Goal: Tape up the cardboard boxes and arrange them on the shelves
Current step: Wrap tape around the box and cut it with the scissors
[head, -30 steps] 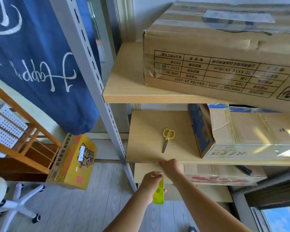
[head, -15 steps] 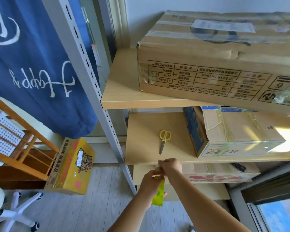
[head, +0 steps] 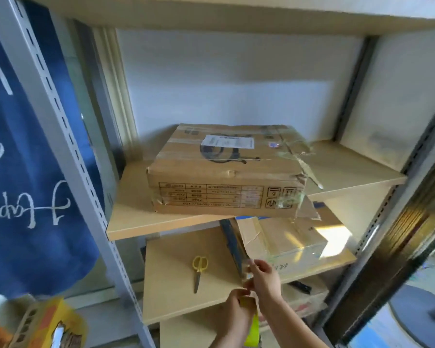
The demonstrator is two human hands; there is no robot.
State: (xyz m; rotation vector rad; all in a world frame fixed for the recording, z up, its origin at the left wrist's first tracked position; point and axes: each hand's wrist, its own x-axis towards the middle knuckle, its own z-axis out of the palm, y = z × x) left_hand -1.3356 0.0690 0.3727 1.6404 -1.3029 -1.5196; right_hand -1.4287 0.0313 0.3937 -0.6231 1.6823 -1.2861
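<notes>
A flat brown cardboard box (head: 226, 169) with a white label lies on the upper shelf board (head: 136, 217), its right corner wrapped in loose clear tape. One board lower stands a taped cardboard box (head: 284, 239) with blue print on its side. In front of that box my left hand (head: 236, 315) grips a yellow-green tape roll (head: 252, 327). My right hand (head: 264, 275) pinches the clear tape end just above the roll, near the lower box's front corner. Yellow-handled scissors (head: 199, 271) lie on the lower shelf board (head: 176, 292) to the left of my hands.
A grey perforated upright (head: 68, 151) runs down the rack's left side, with a blue banner (head: 23, 184) behind it. A yellow carton (head: 48, 325) sits on the floor at lower left. More boxes (head: 304, 297) lie on the bottom shelf. A dark frame (head: 387, 259) borders the right.
The view has tilted up, so the whole upper shelf now shows. My right hand has risen from the roll, drawing the tape end upward. The left hand still holds the roll.
</notes>
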